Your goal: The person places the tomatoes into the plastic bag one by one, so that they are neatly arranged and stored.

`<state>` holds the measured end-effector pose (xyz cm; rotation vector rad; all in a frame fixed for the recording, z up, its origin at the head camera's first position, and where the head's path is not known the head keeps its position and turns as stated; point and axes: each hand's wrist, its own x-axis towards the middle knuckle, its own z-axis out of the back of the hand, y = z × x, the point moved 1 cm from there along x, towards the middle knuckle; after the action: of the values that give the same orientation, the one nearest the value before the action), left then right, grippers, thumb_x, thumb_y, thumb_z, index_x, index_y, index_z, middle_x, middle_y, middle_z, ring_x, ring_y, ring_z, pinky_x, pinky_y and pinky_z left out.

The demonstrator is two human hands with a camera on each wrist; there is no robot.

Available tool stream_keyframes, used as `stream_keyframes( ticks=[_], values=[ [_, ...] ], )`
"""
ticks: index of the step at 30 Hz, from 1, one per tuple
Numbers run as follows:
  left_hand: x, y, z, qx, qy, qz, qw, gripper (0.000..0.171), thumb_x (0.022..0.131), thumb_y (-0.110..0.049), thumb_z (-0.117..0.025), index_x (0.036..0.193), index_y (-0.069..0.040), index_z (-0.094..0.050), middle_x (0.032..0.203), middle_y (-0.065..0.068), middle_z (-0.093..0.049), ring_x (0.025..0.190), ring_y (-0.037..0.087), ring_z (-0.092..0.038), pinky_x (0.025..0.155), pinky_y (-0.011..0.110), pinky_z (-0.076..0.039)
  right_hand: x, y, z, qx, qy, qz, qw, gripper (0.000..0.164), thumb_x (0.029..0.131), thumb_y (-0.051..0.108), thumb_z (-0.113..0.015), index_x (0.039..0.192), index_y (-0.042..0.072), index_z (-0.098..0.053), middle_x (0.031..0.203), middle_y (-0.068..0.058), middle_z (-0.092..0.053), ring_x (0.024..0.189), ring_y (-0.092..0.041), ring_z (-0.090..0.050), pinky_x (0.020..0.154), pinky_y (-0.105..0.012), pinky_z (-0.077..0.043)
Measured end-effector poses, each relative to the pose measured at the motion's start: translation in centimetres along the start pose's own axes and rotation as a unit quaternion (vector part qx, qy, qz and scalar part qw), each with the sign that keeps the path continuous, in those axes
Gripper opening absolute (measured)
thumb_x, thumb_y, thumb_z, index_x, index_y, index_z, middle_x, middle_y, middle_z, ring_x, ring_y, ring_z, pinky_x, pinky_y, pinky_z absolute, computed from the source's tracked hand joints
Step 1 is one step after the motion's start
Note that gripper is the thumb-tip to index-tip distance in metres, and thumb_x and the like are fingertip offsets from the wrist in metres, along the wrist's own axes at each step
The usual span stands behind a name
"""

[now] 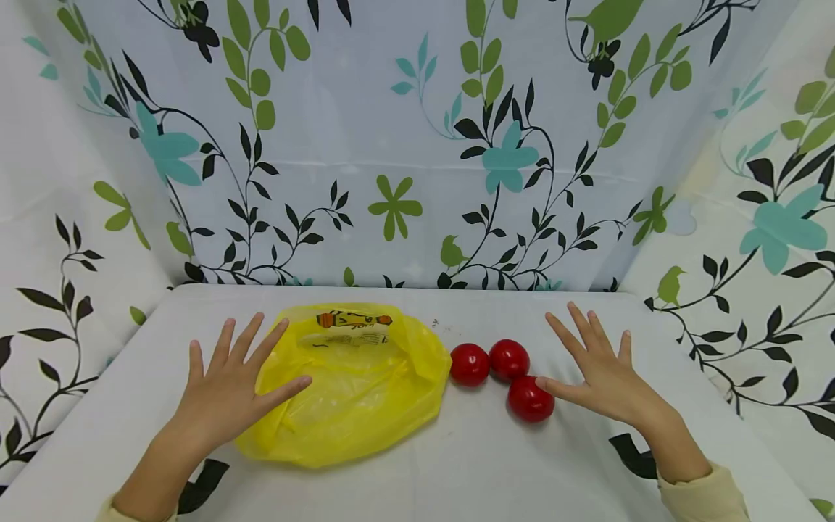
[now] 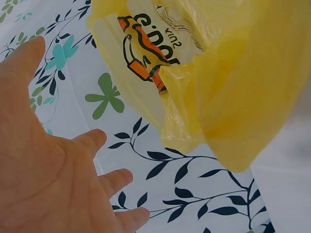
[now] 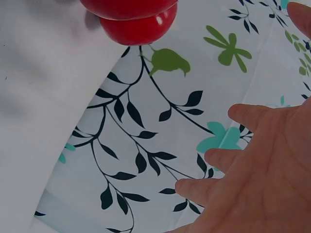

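A crumpled yellow plastic bag [image 1: 352, 406] with printed lettering lies left of centre on the white table. My left hand [image 1: 225, 391] is spread over the bag's left side, its thumb overlapping the bag in the head view. Right of the bag sit three shiny red balls: one beside the bag's edge [image 1: 470, 365], one behind [image 1: 509, 359], one nearer me [image 1: 531, 399]. My right hand [image 1: 607, 380] is spread to their right, its thumb tip overlapping the nearest ball. Both hands hold nothing. The left wrist view shows the bag [image 2: 233, 97] beyond the fingers; the right wrist view shows red balls [image 3: 141, 24] at the top.
A cloth printed with leaves and flowers [image 1: 391, 145] hangs behind the table and along both sides. The white table top [image 1: 470, 478] carries black strap-like pieces near each wrist, one at the left [image 1: 204, 486] and one at the right [image 1: 634, 457].
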<state>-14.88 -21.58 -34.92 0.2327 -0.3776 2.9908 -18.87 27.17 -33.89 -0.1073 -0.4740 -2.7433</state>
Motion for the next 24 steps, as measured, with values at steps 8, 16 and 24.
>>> stream_keyframes(
  ticks=[8,16,24],
  values=[
    [-0.3,0.5,0.1,-0.001,-0.016,-0.012,0.9998,0.094,0.085,-0.074,-0.049,0.158,-0.028,-0.012,0.162,0.017,-0.009,0.146,0.046,0.003,0.104,0.070,0.018,0.3,0.1,-0.4,0.004,0.007,0.005,1.000,0.097,0.083,0.057,-0.066,0.158,0.029,-0.011,0.163,-0.014,0.004,0.145,-0.048,0.006,0.100,-0.075,0.018],
    [-0.4,0.5,0.1,-0.026,-0.017,-0.014,0.9994,0.096,0.083,-0.073,-0.055,0.158,-0.025,-0.016,0.160,0.020,-0.016,0.143,0.051,-0.010,0.106,0.075,-0.003,0.1,0.0,-1.2,0.002,0.010,0.027,1.000,0.096,0.081,0.057,-0.070,0.157,0.028,-0.018,0.163,-0.012,-0.004,0.144,-0.048,-0.004,0.104,-0.077,-0.003],
    [-0.8,0.4,0.5,-0.071,-0.064,-0.004,0.9954,0.092,0.085,-0.062,-0.063,0.156,-0.022,-0.022,0.156,0.019,-0.025,0.130,0.052,-0.034,0.093,0.077,-0.027,-0.2,0.5,-2.1,-0.018,0.025,0.028,0.999,0.098,0.077,0.061,-0.071,0.156,0.028,-0.023,0.163,-0.009,-0.009,0.142,-0.049,-0.014,0.093,-0.079,-0.028]
  ],
)
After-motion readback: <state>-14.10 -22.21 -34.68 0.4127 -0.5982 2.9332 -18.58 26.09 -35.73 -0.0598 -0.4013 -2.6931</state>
